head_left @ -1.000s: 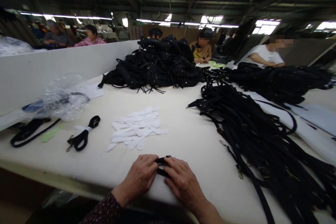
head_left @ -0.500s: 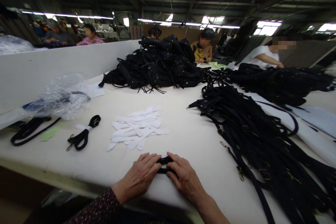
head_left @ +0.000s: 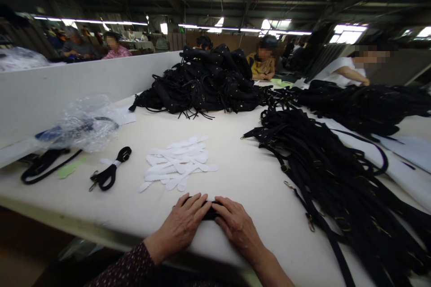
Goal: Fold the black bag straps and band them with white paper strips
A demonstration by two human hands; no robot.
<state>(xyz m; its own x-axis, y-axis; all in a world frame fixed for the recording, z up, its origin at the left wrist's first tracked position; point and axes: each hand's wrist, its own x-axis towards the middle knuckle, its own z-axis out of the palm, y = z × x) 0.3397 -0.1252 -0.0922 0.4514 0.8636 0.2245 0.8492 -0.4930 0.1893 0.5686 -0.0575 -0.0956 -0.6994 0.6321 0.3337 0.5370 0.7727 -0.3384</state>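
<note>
My left hand (head_left: pixel 183 226) and my right hand (head_left: pixel 237 228) lie side by side on the white table (head_left: pixel 245 179) near its front edge. Between their fingertips a small folded black strap (head_left: pixel 211 213) is pressed flat, mostly covered by the fingers. Just beyond the hands lies a heap of white scalloped paper strips (head_left: pixel 178 166). A large pile of black straps with metal clips (head_left: pixel 336 175) spreads to the right of my right hand.
A folded black strap bound with a white band (head_left: pixel 109 175) lies at left, beside a crumpled clear plastic bag (head_left: pixel 87 125) and another black strap (head_left: pixel 43 168). A heap of black bags (head_left: pixel 205 83) stands at the back. A white partition (head_left: pixel 67 85) runs along the left. Other people sit beyond.
Both hands have shifted slightly forward and closed over the black strap, which now shows less between the fingers. The view has drifted a little.
</note>
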